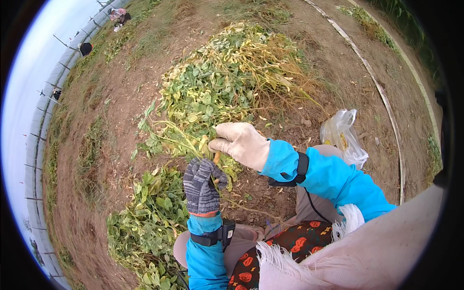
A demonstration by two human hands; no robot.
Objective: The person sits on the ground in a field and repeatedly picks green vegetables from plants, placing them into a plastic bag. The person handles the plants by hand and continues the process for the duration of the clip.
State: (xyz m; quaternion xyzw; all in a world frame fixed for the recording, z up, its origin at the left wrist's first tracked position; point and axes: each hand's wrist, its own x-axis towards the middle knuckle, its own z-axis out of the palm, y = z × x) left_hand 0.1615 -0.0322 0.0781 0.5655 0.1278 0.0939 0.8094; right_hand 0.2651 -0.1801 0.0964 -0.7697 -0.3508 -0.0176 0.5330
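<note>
My left hand (204,185), in a grey knit glove with an orange cuff, is closed around the stems of an uprooted bean plant (181,136). Its leafy end spreads up and left, and a thin stem trails below the fist. Just above, my right hand (241,144), in a cream glove, has its thumb and fingertips at a yellowish pod (203,142). Another pod (217,157) shows under the right thumb. Whether the right fingers grip a pod is hidden by the glove.
A large heap of bean plants (221,79) lies ahead, and a second heap (148,224) at lower left. A clear plastic bag (342,134) with some pods sits by my right knee. A pale hose-like strip (377,85) runs along the right. A person (119,15) crouches far off.
</note>
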